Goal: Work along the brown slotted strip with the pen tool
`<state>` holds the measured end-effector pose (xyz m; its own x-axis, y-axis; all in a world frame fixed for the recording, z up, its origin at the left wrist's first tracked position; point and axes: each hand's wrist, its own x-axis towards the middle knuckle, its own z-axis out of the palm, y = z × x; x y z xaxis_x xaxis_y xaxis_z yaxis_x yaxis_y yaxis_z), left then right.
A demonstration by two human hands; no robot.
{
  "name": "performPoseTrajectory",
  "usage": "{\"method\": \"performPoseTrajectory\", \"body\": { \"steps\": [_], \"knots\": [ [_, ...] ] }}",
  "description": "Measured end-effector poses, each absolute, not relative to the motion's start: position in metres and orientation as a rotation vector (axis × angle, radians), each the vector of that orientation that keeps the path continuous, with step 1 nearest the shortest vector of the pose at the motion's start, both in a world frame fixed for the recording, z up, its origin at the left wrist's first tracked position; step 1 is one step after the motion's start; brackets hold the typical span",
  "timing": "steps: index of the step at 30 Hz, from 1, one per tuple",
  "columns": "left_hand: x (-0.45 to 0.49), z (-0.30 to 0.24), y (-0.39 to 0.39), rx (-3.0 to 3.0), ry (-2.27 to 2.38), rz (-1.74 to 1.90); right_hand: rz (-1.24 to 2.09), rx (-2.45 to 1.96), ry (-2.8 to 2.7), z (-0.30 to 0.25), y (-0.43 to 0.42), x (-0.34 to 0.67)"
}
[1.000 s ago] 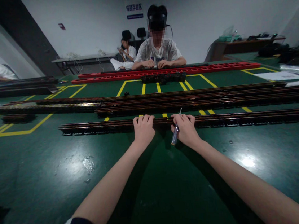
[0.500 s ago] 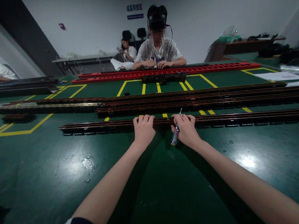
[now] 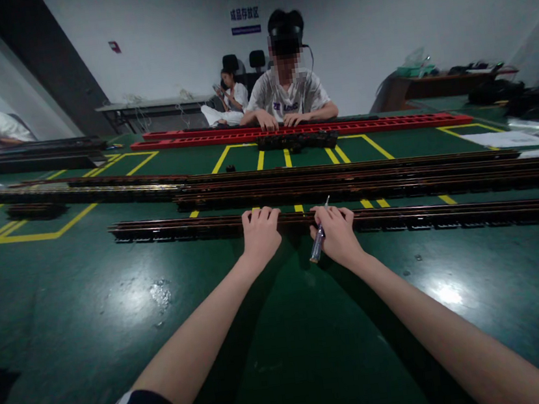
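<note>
A long dark slotted rail (image 3: 179, 229) lies across the green table in front of me. My left hand (image 3: 261, 232) has its fingers curled over the rail's top. To the right of it, my right hand (image 3: 336, 230) is closed around a screwdriver (image 3: 318, 246), with the handle sticking out toward me and the thin tip pointing away. The fingers of that same hand also rest on the rail. Both palms face down, so the undersides of the fingers are hidden.
More dark rails (image 3: 369, 180) lie just beyond. Farther back are a dark assembly (image 3: 297, 141) and a red slotted rail (image 3: 387, 123), where a person's hands (image 3: 283, 119) are at work. Yellow tape lines mark the green table (image 3: 135, 349). Papers (image 3: 502, 138) lie at right.
My hands stay in place on the rail, the right one still holding the screwdriver. The whole view has shifted slightly. A hand of the person opposite has moved a little.
</note>
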<state>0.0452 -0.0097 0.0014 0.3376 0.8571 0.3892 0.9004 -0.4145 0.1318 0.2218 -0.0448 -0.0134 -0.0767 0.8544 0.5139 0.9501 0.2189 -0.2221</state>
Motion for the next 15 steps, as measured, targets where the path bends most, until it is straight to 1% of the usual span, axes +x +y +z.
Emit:
{"method": "performPoseTrajectory", "body": {
  "steps": [4,15],
  "knots": [
    [0.0456,0.0018,-0.0101,-2.476,-1.637,-0.623,-0.273,-1.659,-1.964,-0.015,-0.044,0.2225],
    [0.0449,0.001,-0.0092,-2.485,-1.633,-0.639,-0.22,-1.655,-1.953,-0.0128,-0.0452,0.2219]
  ]
}}
